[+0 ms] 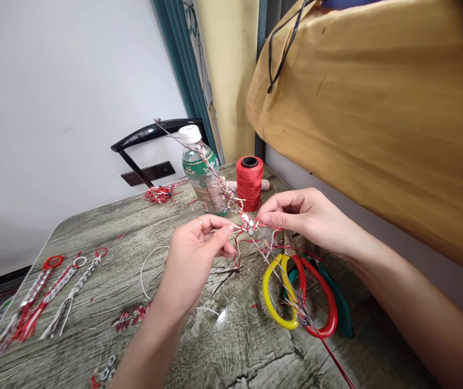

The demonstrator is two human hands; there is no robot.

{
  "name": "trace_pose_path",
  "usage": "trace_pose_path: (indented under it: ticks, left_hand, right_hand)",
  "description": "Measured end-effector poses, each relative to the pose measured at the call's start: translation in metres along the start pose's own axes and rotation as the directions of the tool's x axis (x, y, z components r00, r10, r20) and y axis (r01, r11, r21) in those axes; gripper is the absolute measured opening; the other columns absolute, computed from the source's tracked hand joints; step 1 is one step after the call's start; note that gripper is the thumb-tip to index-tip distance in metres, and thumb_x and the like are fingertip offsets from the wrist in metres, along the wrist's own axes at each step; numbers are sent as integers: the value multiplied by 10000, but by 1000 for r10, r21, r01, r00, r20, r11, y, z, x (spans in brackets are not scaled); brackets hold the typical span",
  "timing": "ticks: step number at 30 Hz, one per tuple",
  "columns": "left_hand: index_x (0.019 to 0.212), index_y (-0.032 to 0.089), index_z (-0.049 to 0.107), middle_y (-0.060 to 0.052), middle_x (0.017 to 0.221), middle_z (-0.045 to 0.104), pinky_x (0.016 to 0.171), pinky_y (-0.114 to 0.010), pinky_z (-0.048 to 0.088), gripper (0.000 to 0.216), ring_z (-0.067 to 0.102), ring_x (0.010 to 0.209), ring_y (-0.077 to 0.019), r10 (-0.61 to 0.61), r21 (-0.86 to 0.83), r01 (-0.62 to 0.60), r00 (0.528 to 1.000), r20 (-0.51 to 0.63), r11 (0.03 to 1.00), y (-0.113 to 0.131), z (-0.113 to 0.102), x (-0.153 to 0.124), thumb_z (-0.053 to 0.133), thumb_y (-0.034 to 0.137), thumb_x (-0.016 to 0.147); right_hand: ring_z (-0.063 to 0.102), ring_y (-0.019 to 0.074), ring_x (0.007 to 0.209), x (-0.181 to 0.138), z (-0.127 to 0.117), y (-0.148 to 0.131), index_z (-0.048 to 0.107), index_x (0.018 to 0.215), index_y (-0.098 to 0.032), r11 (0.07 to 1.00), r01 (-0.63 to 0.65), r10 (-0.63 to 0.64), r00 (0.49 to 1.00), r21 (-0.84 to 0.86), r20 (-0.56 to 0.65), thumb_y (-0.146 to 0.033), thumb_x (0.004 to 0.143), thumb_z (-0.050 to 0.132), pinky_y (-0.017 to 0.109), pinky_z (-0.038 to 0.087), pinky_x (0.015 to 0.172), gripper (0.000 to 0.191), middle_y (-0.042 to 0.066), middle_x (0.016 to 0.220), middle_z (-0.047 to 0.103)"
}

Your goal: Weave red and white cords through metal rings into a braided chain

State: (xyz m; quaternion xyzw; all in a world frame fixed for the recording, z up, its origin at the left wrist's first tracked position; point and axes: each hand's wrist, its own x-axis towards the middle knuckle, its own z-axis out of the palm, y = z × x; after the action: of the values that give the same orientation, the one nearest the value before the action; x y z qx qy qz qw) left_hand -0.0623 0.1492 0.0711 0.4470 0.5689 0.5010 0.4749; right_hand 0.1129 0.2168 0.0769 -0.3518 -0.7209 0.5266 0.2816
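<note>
Between my hands is a small knotted cord piece (249, 221) in white and red, with silvery bits in it. My left hand (196, 251) is closed in a pinch on a white cord at its left side. On the right side, my right hand (302, 219) pinches a red cord, thumb against fingers. A twisted bundle of thin strands (215, 175) runs from the piece up past the bottle. More long strands (275, 259) stretch down from it across the scissors to a tangled knot (302, 313). Loose red and white cord ends hang under the piece.
A bottle (201, 173) with a white cap and a red thread spool (249, 183) stand behind my hands. Yellow-and-red-handled scissors (267, 292) lie at right. Finished-looking braided tassels (53, 292), metal nuts (107, 370), red beads (132, 317) and a red thread tangle (160, 194) lie leftward.
</note>
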Motion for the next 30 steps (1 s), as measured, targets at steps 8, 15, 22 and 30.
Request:
trace_pose_path:
  ticks: [8,15,22,30]
  left_hand:
    - [779,156,562,31,578,561,529,-192,425,96,522,528,-83,-84,37,82,995,55,996,-4,5,-1,600,192,699]
    - [723,186,535,70,439,453,415,-174,302,42,382,401,-61,-3,27,9,983,-186,1000,-2,7,-11,522,150,705]
    - [804,134,643,63,427,436,378,-158,244,200,293,373,-24,-234,-166,244,969,76,955,5,10,-11,621,311,712]
    - [709,127,630,53,505,441,365,-151,232,217,298,398,-17,-263,-245,285,957,119,927,1,13,-9,681,334,663]
  right_hand:
    - [443,87,575,-2,-7,0,574,894,-155,995,29,-24,999,-99,45,-293,757,568,217,335,508,194,-15,681,521]
    - [419,91,539,-10,-8,-10,606,710,-159,980,50,-28,993,-194,113,-349,785,528,221,315,480,218,-11,615,495]
    - [414,86,561,-9,-1,-5,618,717,-149,989,25,22,950,-147,311,-349,786,524,216,321,514,232,-23,614,491]
    - [386,77,549,-9,1,-7,584,677,-143,996,-16,42,954,-89,296,-333,774,538,211,317,516,219,-32,595,450]
